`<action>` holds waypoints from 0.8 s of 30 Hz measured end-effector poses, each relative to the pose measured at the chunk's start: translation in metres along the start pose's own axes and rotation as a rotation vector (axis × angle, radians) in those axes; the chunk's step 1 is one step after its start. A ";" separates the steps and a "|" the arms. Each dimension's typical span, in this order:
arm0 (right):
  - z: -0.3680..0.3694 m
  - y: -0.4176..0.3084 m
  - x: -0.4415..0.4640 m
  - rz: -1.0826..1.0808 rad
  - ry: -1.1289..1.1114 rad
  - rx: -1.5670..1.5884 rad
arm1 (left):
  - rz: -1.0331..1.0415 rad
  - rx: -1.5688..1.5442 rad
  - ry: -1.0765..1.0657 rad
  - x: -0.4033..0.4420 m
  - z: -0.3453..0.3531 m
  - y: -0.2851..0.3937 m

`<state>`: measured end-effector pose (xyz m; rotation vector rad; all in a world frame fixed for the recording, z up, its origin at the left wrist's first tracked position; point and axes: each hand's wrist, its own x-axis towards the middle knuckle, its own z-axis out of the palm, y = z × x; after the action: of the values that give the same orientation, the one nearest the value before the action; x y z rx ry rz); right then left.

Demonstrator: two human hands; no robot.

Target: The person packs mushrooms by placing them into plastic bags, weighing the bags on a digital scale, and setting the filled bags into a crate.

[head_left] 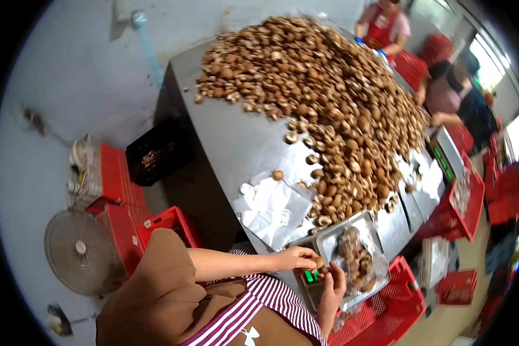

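Observation:
My left hand (pixel 294 259) pinches a brown mushroom (pixel 319 262) over the green-lit display of a scale (pixel 312 277). Close beside it, my right hand (pixel 334 284) has its fingertips drawn together at the mushroom's underside; what they grip is too small to make out. Just beyond my hands, a metal tray (pixel 324 247) holds a clear plastic bag of mushrooms (pixel 354 256). A large heap of mushrooms (pixel 323 98) covers much of the metal table (pixel 236 138).
White plastic bags (pixel 274 210) lie on the table at my left. A red crate (pixel 406 288) stands below the tray. Across the heap are two people (pixel 386 29), with another scale (pixel 446 153) nearby. A fan (pixel 81 251) and stacked red crates (pixel 121 173) stand left.

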<state>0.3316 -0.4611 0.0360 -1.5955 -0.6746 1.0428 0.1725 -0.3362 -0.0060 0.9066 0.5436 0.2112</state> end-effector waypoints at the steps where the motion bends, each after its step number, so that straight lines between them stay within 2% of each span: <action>1: 0.003 0.002 0.003 -0.001 -0.013 0.031 | -0.031 -0.046 0.027 -0.009 -0.010 0.003; 2: 0.005 0.003 0.007 0.003 -0.021 0.063 | -0.080 -0.170 0.154 -0.022 -0.017 0.005; 4: 0.011 -0.001 0.013 0.015 -0.046 0.039 | -0.021 -0.274 0.237 -0.039 -0.049 -0.014; 6: 0.018 -0.010 0.017 0.047 -0.038 0.082 | 0.031 -0.342 0.467 -0.065 -0.079 -0.028; 9: 0.023 -0.006 0.029 0.042 -0.077 0.110 | 0.143 -0.525 0.731 -0.115 -0.165 -0.045; 10: 0.023 -0.006 0.030 0.055 -0.074 0.115 | 0.288 -0.516 0.753 -0.143 -0.201 -0.034; 12: 0.022 -0.004 0.034 0.018 -0.081 0.000 | 0.556 -0.858 0.966 -0.200 -0.273 -0.007; 13: 0.024 -0.009 0.034 0.018 -0.096 -0.052 | 0.749 -1.038 0.884 -0.231 -0.310 0.000; 14: 0.024 -0.006 0.035 0.025 -0.100 -0.017 | 0.854 -0.964 0.920 -0.253 -0.337 0.006; 15: 0.022 -0.003 0.036 0.012 -0.126 -0.010 | 0.842 -0.921 1.203 -0.252 -0.320 0.042; 16: 0.020 0.000 0.036 0.018 -0.140 0.006 | 0.812 -0.808 1.253 -0.253 -0.317 0.057; 18: 0.018 0.004 0.035 -0.004 -0.110 0.051 | 0.709 -0.569 1.174 -0.233 -0.292 0.069; 21: 0.014 -0.001 0.028 0.023 -0.048 0.093 | 0.486 -0.472 0.875 -0.174 -0.275 0.043; 24: -0.004 0.005 0.024 -0.055 0.044 0.071 | 0.286 -0.401 0.928 -0.104 -0.222 0.033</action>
<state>0.3460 -0.4446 0.0249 -1.5258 -0.6416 0.9778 -0.0319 -0.2044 -0.0517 0.4463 1.1732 0.9920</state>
